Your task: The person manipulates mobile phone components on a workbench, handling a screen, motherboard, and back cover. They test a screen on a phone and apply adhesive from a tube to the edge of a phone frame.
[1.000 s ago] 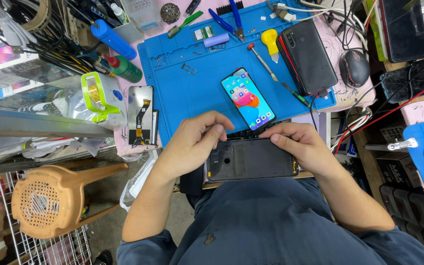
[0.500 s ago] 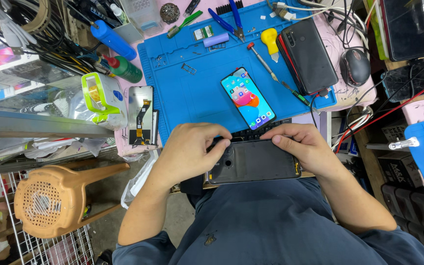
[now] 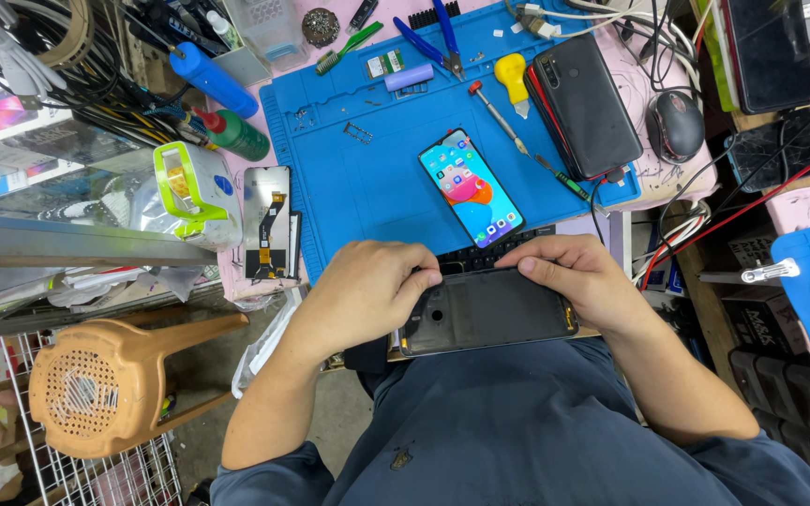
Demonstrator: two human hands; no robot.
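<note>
Dark phone frame [image 3: 487,312] is lying flat at the near edge of the workbench, just above the person's lap, and both hands are clamped on it. Left hand [image 3: 367,290] is gripping the left end, fingers curling over the top edge; right hand [image 3: 581,275] is gripping the right end, thumb lying along the top rim. Hands are sitting apart, one at each end, with the frame between them. Just beyond the frame a lit phone [image 3: 471,187] is lying tilted, screen up, on the blue work mat [image 3: 367,178]. Further right on the mat a black phone [image 3: 585,105] is resting back up, with a yellow-handled screwdriver [image 3: 512,79] just beside it. Blue pliers [image 3: 435,36] are sitting near the mat's far edge. Computer mouse [image 3: 675,125] is sitting right of the black phone. Left of the mat a loose screen panel [image 3: 267,221] is lying flat beside a green-and-white tool [image 3: 191,190]. Orange plastic stool [image 3: 105,379] is standing on the floor, low left.
</note>
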